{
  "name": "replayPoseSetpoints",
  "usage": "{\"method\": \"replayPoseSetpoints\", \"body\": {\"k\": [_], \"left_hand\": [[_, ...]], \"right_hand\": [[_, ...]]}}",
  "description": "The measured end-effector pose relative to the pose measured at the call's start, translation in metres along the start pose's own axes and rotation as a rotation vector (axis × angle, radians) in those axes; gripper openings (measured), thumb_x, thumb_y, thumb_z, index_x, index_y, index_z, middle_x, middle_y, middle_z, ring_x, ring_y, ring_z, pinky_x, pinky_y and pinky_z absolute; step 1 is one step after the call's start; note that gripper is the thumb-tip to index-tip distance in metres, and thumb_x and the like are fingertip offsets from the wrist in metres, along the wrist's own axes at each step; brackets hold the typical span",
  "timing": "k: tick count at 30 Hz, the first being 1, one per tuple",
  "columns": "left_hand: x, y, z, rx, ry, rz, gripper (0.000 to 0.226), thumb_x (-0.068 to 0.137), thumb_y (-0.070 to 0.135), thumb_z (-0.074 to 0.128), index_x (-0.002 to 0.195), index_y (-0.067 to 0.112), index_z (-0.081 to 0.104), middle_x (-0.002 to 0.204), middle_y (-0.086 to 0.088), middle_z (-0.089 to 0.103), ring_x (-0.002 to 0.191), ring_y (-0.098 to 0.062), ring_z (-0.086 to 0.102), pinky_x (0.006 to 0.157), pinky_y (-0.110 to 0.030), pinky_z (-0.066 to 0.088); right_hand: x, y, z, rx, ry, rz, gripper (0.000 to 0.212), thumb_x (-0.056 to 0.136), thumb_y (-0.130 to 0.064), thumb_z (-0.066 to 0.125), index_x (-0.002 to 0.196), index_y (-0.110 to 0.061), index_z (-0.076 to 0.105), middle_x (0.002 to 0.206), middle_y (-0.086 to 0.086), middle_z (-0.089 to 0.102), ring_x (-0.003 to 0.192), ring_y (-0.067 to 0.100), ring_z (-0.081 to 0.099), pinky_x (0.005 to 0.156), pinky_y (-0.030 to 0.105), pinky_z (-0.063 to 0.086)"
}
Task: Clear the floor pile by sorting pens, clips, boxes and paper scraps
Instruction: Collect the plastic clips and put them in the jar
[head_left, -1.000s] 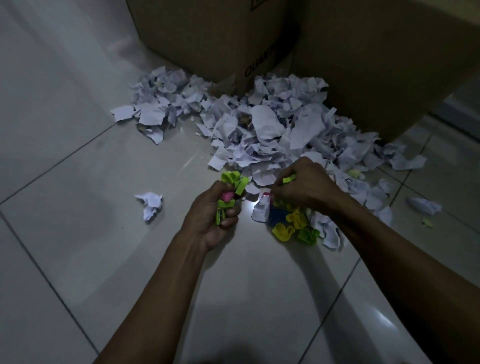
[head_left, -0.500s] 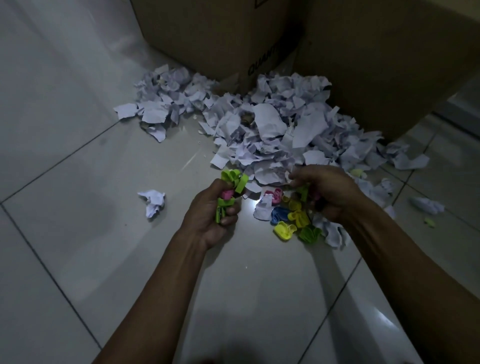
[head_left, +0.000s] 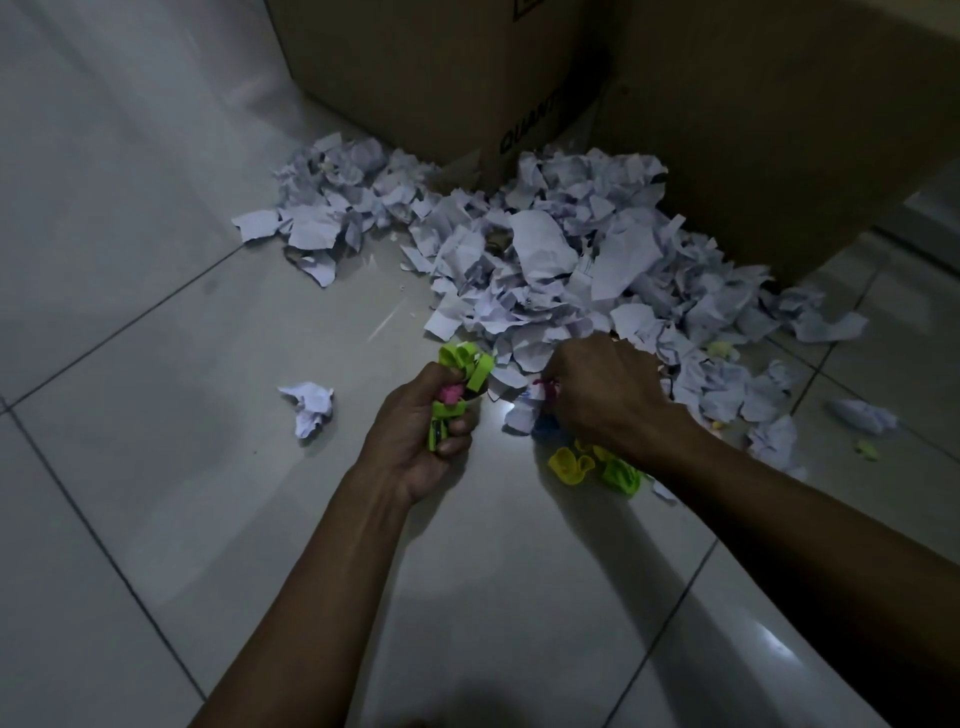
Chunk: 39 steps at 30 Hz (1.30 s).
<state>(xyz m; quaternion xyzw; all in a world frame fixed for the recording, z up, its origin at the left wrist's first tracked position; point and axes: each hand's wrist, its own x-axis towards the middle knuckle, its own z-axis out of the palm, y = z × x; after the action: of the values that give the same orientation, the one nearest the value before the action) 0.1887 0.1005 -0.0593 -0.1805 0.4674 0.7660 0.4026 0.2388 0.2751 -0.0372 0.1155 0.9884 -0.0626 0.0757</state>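
A wide pile of torn white paper scraps (head_left: 545, 260) covers the tiled floor in front of two cardboard boxes. My left hand (head_left: 426, 436) grips a bunch of green and pink clips (head_left: 465, 374) in its fist. My right hand (head_left: 608, 395) is palm down at the pile's near edge, its fingers curled, pinching a pink clip (head_left: 545, 387). More loose clips lie under and beside it: a yellow one (head_left: 569, 465), a green one (head_left: 621, 475) and a blue one partly hidden by the hand.
A big cardboard box (head_left: 441, 78) stands behind the pile, a second box (head_left: 779, 130) to its right. One crumpled scrap (head_left: 309, 408) lies alone at the left. More scraps (head_left: 862, 415) and small yellowish bits (head_left: 866, 449) lie to the right on the tiles.
My right hand has moved left and down onto the clips at the pile's edge and taken the pink clip in its fingers. My left hand holds its bunch in the same place.
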Motion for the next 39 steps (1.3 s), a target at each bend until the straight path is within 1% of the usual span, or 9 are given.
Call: {"method": "replayPoseSetpoints", "body": {"k": [2,5,9,15,20,25,29,33,39], "left_hand": [[-0.001,0.0,0.0,0.001,0.003,-0.003,0.002,0.086,0.012,0.051,0.085,0.011,0.051,0.085,-0.011,0.051,0.04,-0.01,0.036,0.031,-0.013,0.022],[-0.002,-0.001,0.003,0.007,0.003,-0.012,0.003,0.087,0.012,0.05,0.087,0.01,0.052,0.083,-0.01,0.051,0.04,-0.01,0.036,0.03,-0.013,0.021],[-0.001,-0.002,0.006,0.015,0.008,-0.024,0.003,0.086,0.013,0.051,0.088,0.012,0.049,0.083,-0.01,0.051,0.039,-0.01,0.036,0.03,-0.014,0.022],[-0.008,0.005,0.015,0.051,0.021,-0.067,0.004,0.086,0.012,0.05,0.09,0.011,0.05,0.083,-0.009,0.056,0.038,-0.009,0.035,0.031,-0.013,0.02],[-0.009,0.04,0.038,0.162,-0.056,-0.089,0.002,0.086,0.012,0.047,0.085,0.014,0.047,0.08,-0.007,0.057,0.038,-0.008,0.034,0.031,-0.011,0.02],[-0.013,0.075,0.07,0.265,-0.059,-0.043,0.011,0.089,0.012,0.046,0.079,0.016,0.043,0.083,-0.008,0.054,0.038,-0.008,0.035,0.031,-0.01,0.019],[-0.012,0.081,0.087,0.26,-0.068,-0.059,0.009,0.089,0.012,0.047,0.083,0.015,0.042,0.084,-0.008,0.052,0.038,-0.009,0.035,0.032,-0.01,0.02],[-0.012,0.075,0.097,0.283,-0.064,-0.088,0.014,0.09,0.012,0.046,0.077,0.013,0.044,0.078,-0.008,0.056,0.038,-0.01,0.034,0.033,-0.01,0.018],[-0.01,0.074,0.107,0.316,-0.048,-0.085,0.017,0.09,0.011,0.047,0.073,0.014,0.044,0.083,-0.009,0.051,0.039,-0.01,0.034,0.033,-0.011,0.018]], "right_hand": [[0.0,-0.001,0.001,-0.01,0.005,0.006,0.017,0.08,-0.029,0.064,0.092,-0.017,0.067,0.093,0.012,0.062,0.089,0.035,0.063,0.064,0.031,0.035],[0.004,0.002,0.001,0.033,-0.009,0.041,0.022,0.079,-0.033,0.066,0.092,-0.017,0.067,0.095,0.011,0.063,0.089,0.034,0.063,0.065,0.031,0.037],[0.004,0.016,-0.013,0.288,-0.092,0.165,0.035,0.074,-0.046,0.074,0.102,-0.026,0.074,0.09,-0.001,0.071,0.07,0.017,0.062,0.059,0.03,0.051],[-0.02,0.033,-0.05,1.01,-0.341,0.405,0.021,0.079,-0.023,0.078,0.098,-0.03,0.074,0.041,-0.012,0.05,0.036,0.007,0.038,0.034,0.017,0.028],[-0.031,0.049,-0.063,1.418,-0.371,0.57,0.027,0.072,-0.021,0.08,0.097,-0.011,0.076,0.045,-0.001,0.046,0.033,0.009,0.033,0.038,0.012,0.022],[-0.034,0.061,-0.065,1.062,-0.232,0.54,0.026,0.069,-0.025,0.087,0.08,-0.005,0.073,0.052,0.001,0.06,0.033,0.007,0.048,0.034,0.015,0.031],[-0.025,0.069,-0.046,0.603,-0.186,0.46,0.036,0.064,-0.051,0.082,0.078,-0.019,0.072,0.084,0.003,0.07,0.077,0.018,0.066,0.061,0.023,0.042],[-0.026,0.072,-0.045,0.32,-0.128,0.424,0.036,0.075,-0.046,0.07,0.092,-0.016,0.062,0.104,0.012,0.062,0.099,0.032,0.062,0.07,0.029,0.04],[-0.029,0.072,-0.043,0.057,-0.082,0.341,0.03,0.089,-0.033,0.057,0.113,-0.016,0.054,0.119,0.009,0.058,0.109,0.03,0.059,0.086,0.034,0.047]]}}
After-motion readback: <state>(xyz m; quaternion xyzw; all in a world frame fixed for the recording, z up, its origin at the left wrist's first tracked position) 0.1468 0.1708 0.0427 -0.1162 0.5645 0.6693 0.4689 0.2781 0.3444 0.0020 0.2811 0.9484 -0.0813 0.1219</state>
